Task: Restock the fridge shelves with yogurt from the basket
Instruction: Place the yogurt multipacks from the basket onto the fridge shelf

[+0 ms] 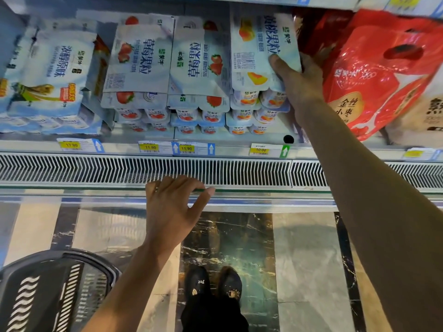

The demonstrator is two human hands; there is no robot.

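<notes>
Four stacks of yogurt multipacks [141, 58] fill the fridge shelf [271, 136], with big red bags [374, 75] just beside them on the right. A dark basket [48, 291] sits on the floor at lower left. The peach yogurt pack [261, 44] lies atop the rightmost stack. The right hand [299, 85] grips its right edge, thumb on the top face, fingers wrapped round the side. The left hand [170, 207] rests on the fridge's front rail [263, 191], fingers loosely spread. Yellow price tags [260, 149] line the shelf edge.
</notes>
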